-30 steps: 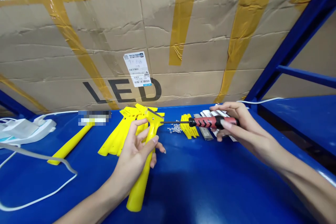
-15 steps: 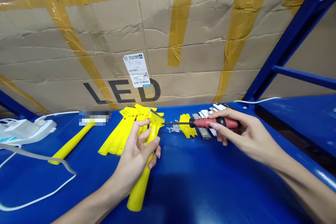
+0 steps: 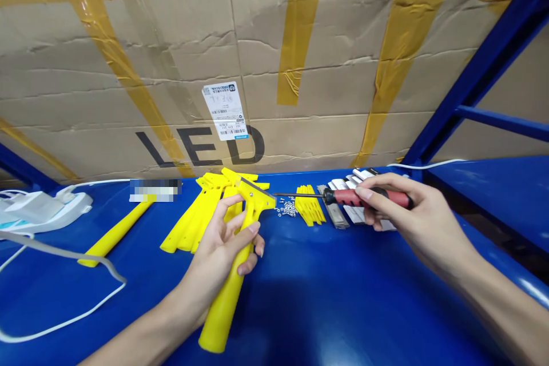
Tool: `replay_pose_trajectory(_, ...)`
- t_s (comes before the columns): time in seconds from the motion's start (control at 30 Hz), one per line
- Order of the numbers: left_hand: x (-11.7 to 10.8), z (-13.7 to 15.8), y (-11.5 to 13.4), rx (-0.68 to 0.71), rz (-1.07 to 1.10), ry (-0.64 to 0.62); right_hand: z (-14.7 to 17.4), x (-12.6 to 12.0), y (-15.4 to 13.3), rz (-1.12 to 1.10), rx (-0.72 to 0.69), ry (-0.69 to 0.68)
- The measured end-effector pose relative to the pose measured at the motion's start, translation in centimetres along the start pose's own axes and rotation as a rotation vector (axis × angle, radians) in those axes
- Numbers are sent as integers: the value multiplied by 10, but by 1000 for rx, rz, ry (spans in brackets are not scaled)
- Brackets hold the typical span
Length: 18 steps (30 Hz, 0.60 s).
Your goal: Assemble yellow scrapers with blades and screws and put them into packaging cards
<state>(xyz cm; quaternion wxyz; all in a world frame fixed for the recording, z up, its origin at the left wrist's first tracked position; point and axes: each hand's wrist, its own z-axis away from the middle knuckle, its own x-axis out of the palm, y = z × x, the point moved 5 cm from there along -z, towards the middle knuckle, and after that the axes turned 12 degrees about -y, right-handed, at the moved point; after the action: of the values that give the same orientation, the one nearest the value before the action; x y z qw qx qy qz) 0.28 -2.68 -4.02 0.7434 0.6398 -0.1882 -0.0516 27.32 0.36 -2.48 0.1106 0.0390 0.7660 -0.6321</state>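
Note:
My left hand [image 3: 231, 240] is closed round a yellow scraper [image 3: 223, 306], its wide head tilted up and a thin metal blade edge along the top. A small screw shows in the head. In my right hand [image 3: 407, 211] is a screwdriver [image 3: 349, 197] with a red and black handle, its shaft pointing left. The tip is close to the right corner of the scraper head; whether it touches I cannot tell. Behind the shaft lies a pile of small screws and nuts [image 3: 288, 207]. Yellow plastic strips [image 3: 309, 206] lie right of that pile.
Several yellow scraper handles [image 3: 186, 223] are stacked behind my left hand. Grey blades [image 3: 337, 217] and white pieces [image 3: 354, 214] lie at the right. Another yellow scraper [image 3: 115, 234], a power strip [image 3: 71, 211] and a white cable [image 3: 86, 314] are at left. A taped cardboard box [image 3: 171, 68] stands behind.
The screwdriver has moved right, its tip drawn back from the middle of the scraper's neck. The scraper has tilted, its lower end shifting left and its head turning clockwise.

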Motion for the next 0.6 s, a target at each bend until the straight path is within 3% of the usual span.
replay_pose_trajectory(0.17,-1,0,-7,-71,81,-11,4,-3,-5,44,-149,-16)
replay_pose_trajectory(0.6,0,3,-13,-159,84,-52,8,5,-16,213,-236,4)
